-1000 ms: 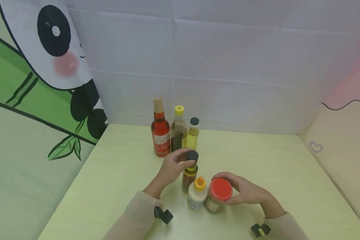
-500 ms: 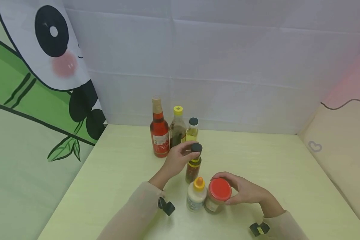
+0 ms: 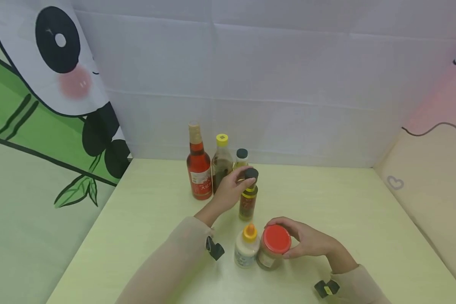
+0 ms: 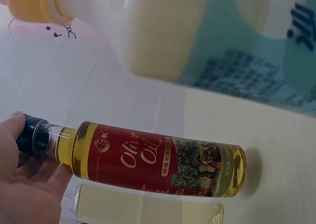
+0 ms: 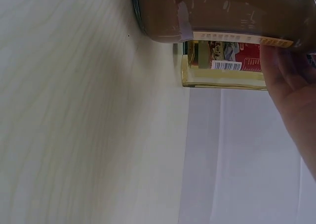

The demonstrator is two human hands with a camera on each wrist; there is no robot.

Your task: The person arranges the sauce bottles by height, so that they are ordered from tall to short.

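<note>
My left hand [image 3: 228, 193] pinches the black cap of an olive oil bottle [image 3: 248, 204], which stands about upright. Its red "Olive Oil" label [image 4: 133, 157] faces the left wrist camera. Whether its base touches the table, I cannot tell. Nearer to me, my right hand [image 3: 309, 240] grips a glass jar [image 3: 270, 258] with a red lid; brown contents fill the jar [image 5: 222, 11] in the right wrist view. Beside the jar, on its left, stands a squeeze bottle [image 3: 246, 251] with a yellow cap and orange tip.
At the back, a tall red bottle [image 3: 199, 173], a yellow-capped dark bottle [image 3: 221, 164] and a dark-capped bottle of yellow liquid [image 3: 241, 158] stand in a row, partly behind my left hand. A pale cloth wall [image 3: 281, 84] rises behind the table [image 3: 319, 194].
My left hand has moved the olive oil bottle away from me, from beside the squeeze bottle toward the back row. My right hand and the jar keep their place; the view shifts slightly.
</note>
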